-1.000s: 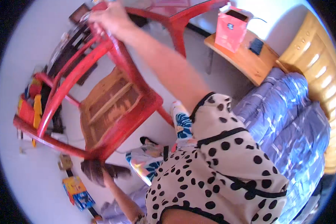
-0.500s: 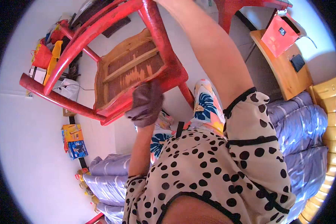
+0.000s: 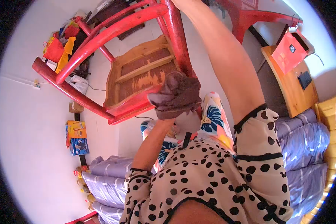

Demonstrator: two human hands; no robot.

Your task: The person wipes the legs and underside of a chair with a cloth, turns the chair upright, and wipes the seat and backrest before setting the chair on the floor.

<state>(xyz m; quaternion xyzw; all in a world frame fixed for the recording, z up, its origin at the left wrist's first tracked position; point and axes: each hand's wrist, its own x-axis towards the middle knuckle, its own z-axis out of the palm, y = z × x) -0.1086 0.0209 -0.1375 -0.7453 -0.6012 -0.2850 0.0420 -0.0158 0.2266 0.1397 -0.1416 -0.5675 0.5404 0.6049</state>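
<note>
A red-painted wooden chair (image 3: 181,44) is tipped over in front of me, with the bare brown underside of its seat (image 3: 145,72) facing me. A dark brown cloth (image 3: 177,93) covers my left hand (image 3: 167,118), so its fingers are hidden; the bunched cloth lies against the red seat frame near a corner. My right hand (image 3: 180,3) grips the chair at the upper end of a thick red post, partly cut off by the top edge of the view.
Purple bedding (image 3: 302,142) lies on both sides of me. At right, a red paper bag (image 3: 289,52) and a dark wallet-like item (image 3: 305,80) rest on a wooden surface (image 3: 302,102). Another red piece of furniture (image 3: 246,18) stands beyond. Bags (image 3: 54,48) and boxes (image 3: 76,130) line the left wall.
My left hand and the cloth have moved right along the seat frame, toward its corner. The whole scene has shifted slightly right in view; my right hand keeps its hold.
</note>
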